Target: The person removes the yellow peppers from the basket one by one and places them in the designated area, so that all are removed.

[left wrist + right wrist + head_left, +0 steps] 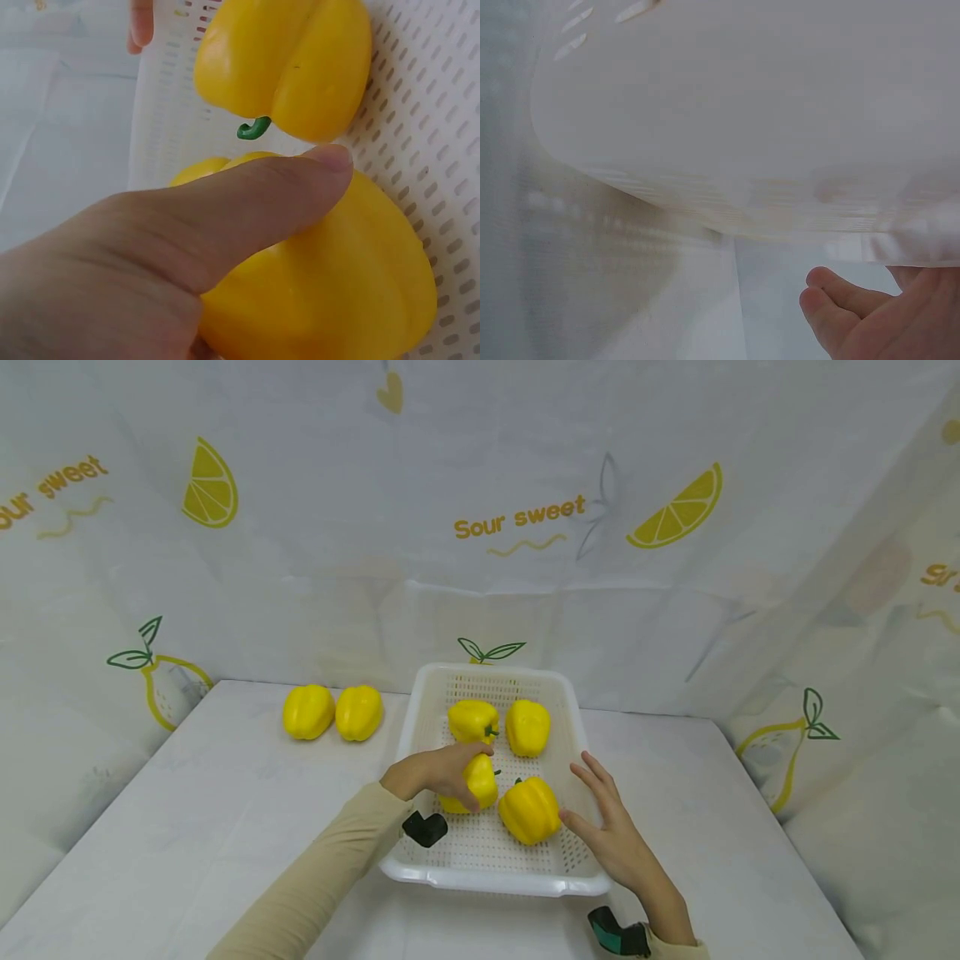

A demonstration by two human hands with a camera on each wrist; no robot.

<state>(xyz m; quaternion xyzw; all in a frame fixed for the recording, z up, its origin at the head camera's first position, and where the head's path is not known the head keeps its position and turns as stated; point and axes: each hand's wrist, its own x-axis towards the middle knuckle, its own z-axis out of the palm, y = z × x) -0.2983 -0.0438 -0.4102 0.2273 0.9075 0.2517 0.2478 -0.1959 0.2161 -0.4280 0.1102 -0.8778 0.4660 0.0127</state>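
Observation:
A white perforated plastic basket (495, 887) holds several yellow bell peppers. My left hand (442, 772) reaches over its left side and grips the front-left bell pepper (483, 783), the thumb (285, 187) lying across its skin in the left wrist view. Beside that one sits another bell pepper (529, 810) with a short green stem. My right hand (611, 831) is at the basket's right rim, fingers spread and fairly straight, thumb tip close to the front-right pepper. Seen from the right wrist, its fingers (832, 315) show just beyond the basket wall (705, 112).
Farther back in the basket lie two more bell peppers, one on the left (472, 720) and one on the right (528, 728). Outside, left of the basket, two yellow peppers (308, 712) stand side by side on the white-covered table (187, 827). A lemon-print curtain (330, 552) hangs behind.

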